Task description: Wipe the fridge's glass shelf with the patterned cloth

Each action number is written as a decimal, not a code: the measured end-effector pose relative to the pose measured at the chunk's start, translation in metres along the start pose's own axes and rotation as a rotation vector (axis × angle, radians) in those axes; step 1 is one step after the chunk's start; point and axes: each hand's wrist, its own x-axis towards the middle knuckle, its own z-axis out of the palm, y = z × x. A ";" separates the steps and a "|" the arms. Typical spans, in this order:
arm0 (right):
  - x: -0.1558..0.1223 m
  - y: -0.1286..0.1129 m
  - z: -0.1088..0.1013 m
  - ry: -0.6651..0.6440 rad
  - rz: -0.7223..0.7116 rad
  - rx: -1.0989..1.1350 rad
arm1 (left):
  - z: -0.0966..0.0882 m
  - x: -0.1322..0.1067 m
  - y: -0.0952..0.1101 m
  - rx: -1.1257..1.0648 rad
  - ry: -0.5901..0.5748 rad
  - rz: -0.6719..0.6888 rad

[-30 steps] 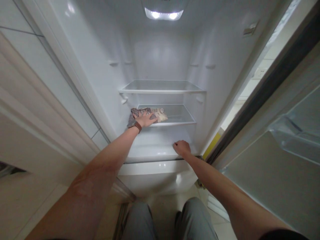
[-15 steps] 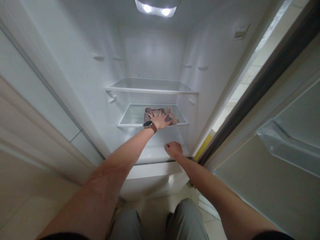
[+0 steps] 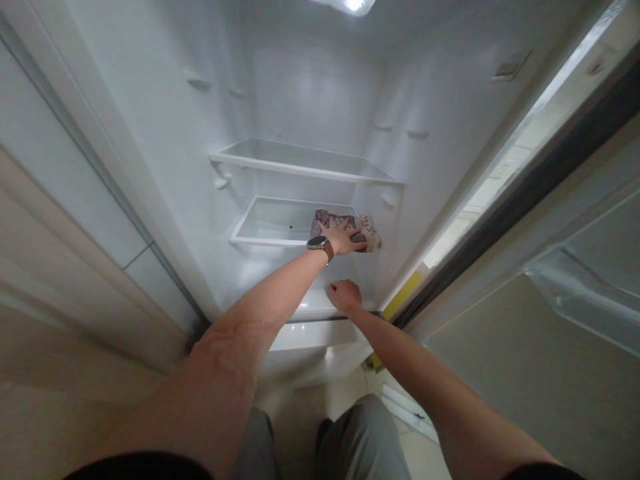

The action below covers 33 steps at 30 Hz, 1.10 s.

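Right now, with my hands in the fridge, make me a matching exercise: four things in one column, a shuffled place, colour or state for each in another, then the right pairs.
Column one:
1. Cloth
2. Watch
3. Right hand
4. Trousers

Column two:
A. Brown-strapped
B. Plain grey
C. Under the left hand
D. Curled, lower in the picture than the lower shelf

Right pairs: 1-C, 2-A, 3-D, 4-B.
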 end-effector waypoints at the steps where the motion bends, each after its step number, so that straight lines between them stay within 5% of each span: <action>1: 0.000 0.000 -0.001 0.001 0.000 -0.002 | -0.003 -0.002 -0.008 -0.003 -0.010 -0.009; 12: -0.001 -0.001 -0.002 -0.006 -0.003 0.024 | -0.054 -0.068 -0.167 0.128 -0.013 -0.371; 22: -0.003 -0.003 -0.004 -0.024 -0.003 0.048 | -0.059 -0.065 -0.165 0.129 -0.069 -0.402; 33: 0.000 -0.003 -0.001 -0.002 -0.006 0.021 | -0.058 -0.023 -0.189 0.073 -0.040 -0.426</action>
